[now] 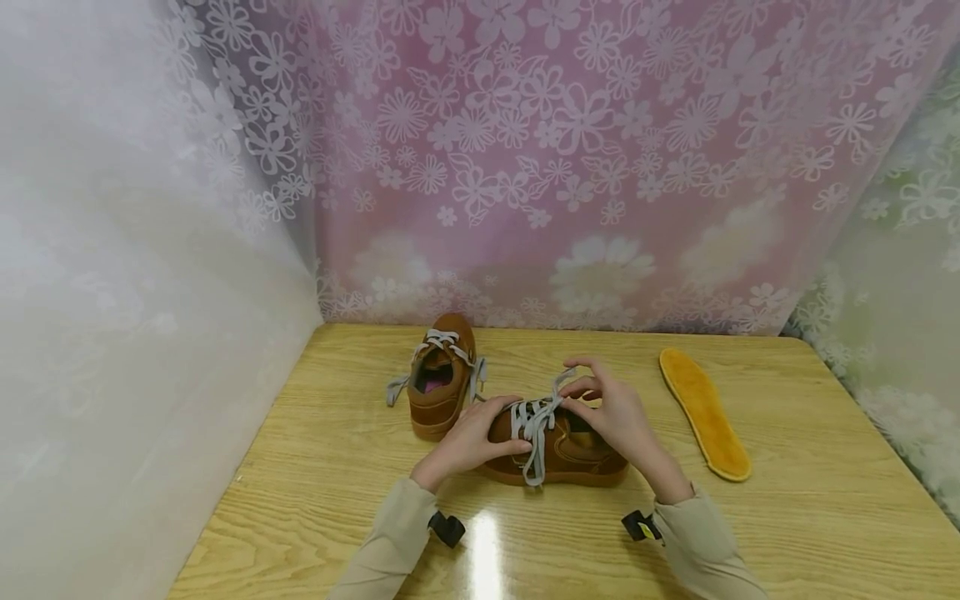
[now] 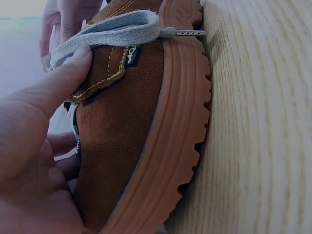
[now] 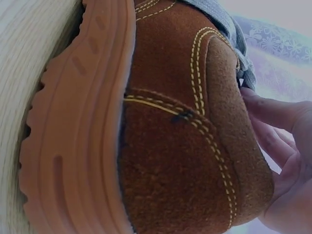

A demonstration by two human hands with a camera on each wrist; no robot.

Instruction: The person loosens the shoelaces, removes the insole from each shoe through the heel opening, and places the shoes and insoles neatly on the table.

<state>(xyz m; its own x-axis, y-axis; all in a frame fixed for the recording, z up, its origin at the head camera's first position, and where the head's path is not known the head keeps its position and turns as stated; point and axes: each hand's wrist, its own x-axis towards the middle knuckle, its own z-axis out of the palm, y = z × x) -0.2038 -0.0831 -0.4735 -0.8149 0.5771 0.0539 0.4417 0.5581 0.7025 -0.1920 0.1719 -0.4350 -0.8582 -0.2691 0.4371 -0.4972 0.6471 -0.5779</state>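
Note:
A brown suede shoe (image 1: 588, 457) stands upright on the wooden table, toe to the left, with grey laces (image 1: 536, 454) crossing its tongue. My left hand (image 1: 471, 437) grips the front of the shoe. Its thumb (image 2: 78, 61) presses on the lace by the tongue, seen in the left wrist view. Over the shoe's opening, my right hand (image 1: 611, 410) pinches a grey lace between thumb and fingers. One lace loop with a metal-tipped end hangs down the near side. In the right wrist view, the heel (image 3: 170, 170) fills the middle, partly hiding the right fingers.
A matching brown shoe (image 1: 437, 408) with loosened grey laces stands behind my left hand, toe pointing away. On the right of the table (image 1: 300, 517) lies a yellow fuzzy insole (image 1: 705, 414). Floral curtains (image 1: 555, 167) hang along the back and sides.

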